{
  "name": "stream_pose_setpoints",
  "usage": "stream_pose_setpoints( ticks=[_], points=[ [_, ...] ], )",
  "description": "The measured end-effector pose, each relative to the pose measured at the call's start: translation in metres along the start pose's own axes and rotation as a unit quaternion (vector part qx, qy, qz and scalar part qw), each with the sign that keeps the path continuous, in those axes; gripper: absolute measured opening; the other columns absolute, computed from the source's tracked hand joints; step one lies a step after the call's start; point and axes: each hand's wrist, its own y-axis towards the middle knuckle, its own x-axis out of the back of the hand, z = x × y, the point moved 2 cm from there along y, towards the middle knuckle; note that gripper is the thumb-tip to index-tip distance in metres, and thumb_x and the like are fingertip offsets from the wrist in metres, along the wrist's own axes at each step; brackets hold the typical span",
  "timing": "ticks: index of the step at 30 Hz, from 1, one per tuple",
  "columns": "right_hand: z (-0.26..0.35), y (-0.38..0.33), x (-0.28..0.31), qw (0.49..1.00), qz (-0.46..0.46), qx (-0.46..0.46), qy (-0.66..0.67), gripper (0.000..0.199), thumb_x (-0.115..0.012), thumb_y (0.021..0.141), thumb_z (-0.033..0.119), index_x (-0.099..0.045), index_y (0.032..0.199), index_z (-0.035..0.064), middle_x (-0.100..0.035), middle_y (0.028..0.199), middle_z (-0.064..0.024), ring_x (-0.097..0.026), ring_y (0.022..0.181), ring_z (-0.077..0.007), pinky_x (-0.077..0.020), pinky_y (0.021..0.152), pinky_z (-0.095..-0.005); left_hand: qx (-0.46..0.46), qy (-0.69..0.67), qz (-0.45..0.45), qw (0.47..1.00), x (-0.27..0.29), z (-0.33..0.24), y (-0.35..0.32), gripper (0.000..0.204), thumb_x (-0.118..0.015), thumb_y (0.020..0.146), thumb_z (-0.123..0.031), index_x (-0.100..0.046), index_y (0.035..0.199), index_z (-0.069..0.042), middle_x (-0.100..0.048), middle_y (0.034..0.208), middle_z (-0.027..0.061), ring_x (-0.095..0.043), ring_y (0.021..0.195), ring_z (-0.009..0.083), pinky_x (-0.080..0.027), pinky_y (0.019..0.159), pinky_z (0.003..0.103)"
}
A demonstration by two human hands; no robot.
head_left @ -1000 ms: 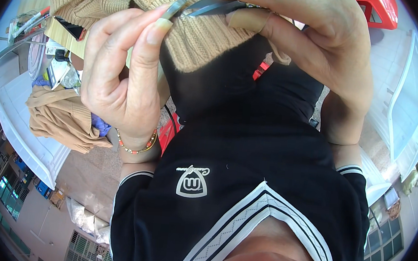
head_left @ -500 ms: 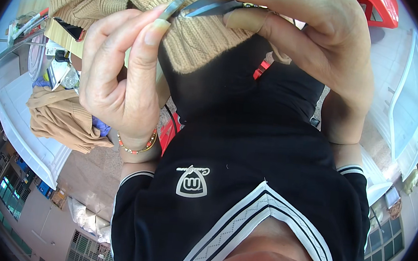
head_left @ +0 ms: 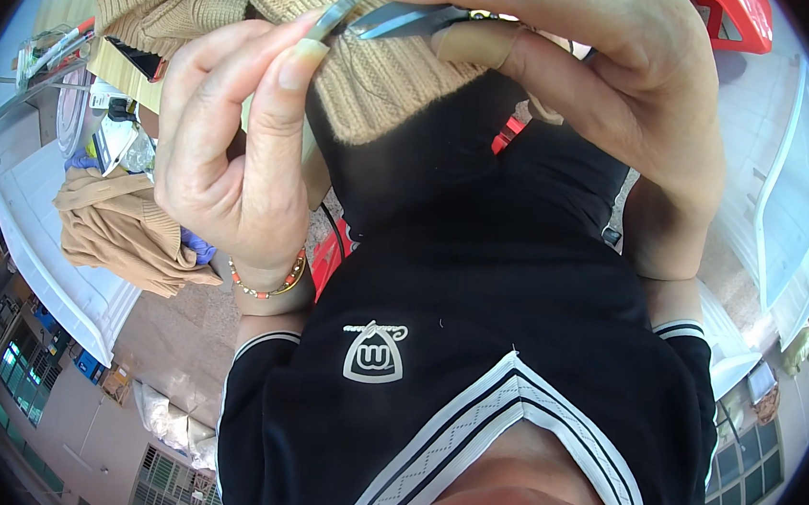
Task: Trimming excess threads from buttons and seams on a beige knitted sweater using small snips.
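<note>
Raised at the upper left, my left hand (head_left: 242, 132) pinches a small, shiny grey-blue piece (head_left: 333, 17) between thumb and forefinger. What exactly that piece is, I cannot make out. Across from it, my right hand (head_left: 630, 90) grips small thread snips (head_left: 410, 20), their dark blue-grey blades pointing left, close to the piece. A tan wrap (head_left: 479, 44) covers one right fingertip. Beneath both hands a tan knitted garment (head_left: 380, 96) hangs over my lap, its ribbed edge toward me. The snips' handles are mostly hidden inside the right hand.
On the left, another tan knit (head_left: 132, 229) lies heaped by a white plastic bin (head_left: 48, 260). Beyond it, a wooden tabletop (head_left: 117, 69) carries small items. To the right stand a translucent bin (head_left: 785, 190) and, farther off, a red plastic object (head_left: 747, 23).
The snips have shifted very slightly left, toward the pinched piece. Both hands keep their grips, and the knitted garment has hardly moved.
</note>
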Motion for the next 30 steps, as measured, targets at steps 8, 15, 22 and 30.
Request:
stream_pose_setpoints(
  ticks=[8,15,22,30],
  points=[
    [0.001,0.002,-0.001,1.0,-0.001,-0.007,0.003,0.029,-0.072,0.076,0.004,-0.07,0.105,0.0041,-0.055,0.082,-0.0061,-0.06,0.071,-0.0214,-0.0475,0.059,-0.0302,0.006,0.003,-0.002,1.0,0.0,-0.001,-0.001,0.015,-0.072,0.082,-0.002,-0.074,0.096,0.001,-0.064,0.085,0.0088,-0.057,0.076,0.0127,-0.043,0.066,0.021],
    [-0.013,0.005,-0.009,1.0,-0.015,0.023,-0.009,0.024,-0.072,0.078,0.004,-0.069,0.102,0.0029,-0.054,0.08,-0.0064,-0.057,0.069,-0.0211,-0.0463,0.058,-0.0302,0.004,-0.016,-0.003,1.0,-0.003,-0.002,0.002,0.015,-0.072,0.082,-0.003,-0.074,0.097,0.0,-0.064,0.085,0.0088,-0.057,0.077,0.0125,-0.043,0.067,0.021],
    [-0.045,0.015,-0.034,0.91,-0.205,0.358,0.046,0.022,-0.072,0.078,0.004,-0.069,0.1,0.0022,-0.054,0.079,-0.0066,-0.057,0.069,-0.021,-0.0459,0.058,-0.03,0.011,-0.02,0.002,1.0,0.001,0.001,-0.001,0.015,-0.072,0.082,-0.002,-0.074,0.097,0.0,-0.064,0.085,0.0083,-0.056,0.076,0.0119,-0.043,0.067,0.021],
    [-0.046,0.008,-0.035,0.915,-0.199,0.344,0.072,0.021,-0.072,0.078,0.004,-0.069,0.099,0.002,-0.054,0.078,-0.0067,-0.057,0.07,-0.0208,-0.0459,0.058,-0.0301,-0.008,-0.032,0.022,0.999,-0.002,-0.002,-0.001,0.021,-0.07,0.083,-0.001,-0.069,0.104,0.0,-0.063,0.09,0.0085,-0.057,0.074,0.0128,-0.045,0.069,0.023]
  ],
)
